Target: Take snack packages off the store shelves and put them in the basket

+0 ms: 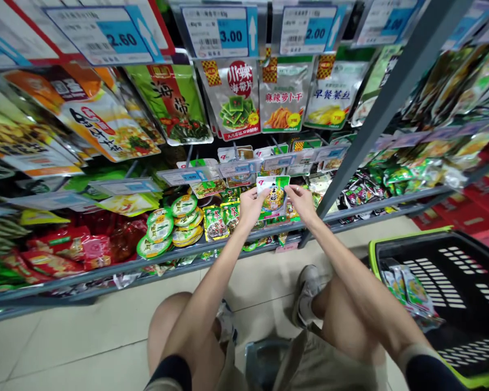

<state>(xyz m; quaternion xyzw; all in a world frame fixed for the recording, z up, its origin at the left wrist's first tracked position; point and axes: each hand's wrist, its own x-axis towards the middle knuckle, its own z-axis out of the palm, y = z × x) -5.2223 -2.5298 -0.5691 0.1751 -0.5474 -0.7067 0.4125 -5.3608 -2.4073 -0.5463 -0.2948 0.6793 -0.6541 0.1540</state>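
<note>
Both of my hands grip one small food packet [274, 198], white and green with a picture of yellow food on its front. My left hand [251, 207] pinches its left edge, the thumb lying over the front. At the upper right corner, my right hand [301, 201] holds it between thumb and fingers. The packet is upright, front towards me, just before the lower shelf. Behind it hang similar packets [237, 157] on hooks under price tags. Left of my left hand, green and red pouches [215, 222] stand on the shelf.
Round green-lidded packs [161, 228] are stacked on the lower shelf, with red packages [65, 250] further left. A grey upright post [367, 125] rises right of my hands. At the lower right, a black basket with a green rim [372, 260] contains several packets [411, 288].
</note>
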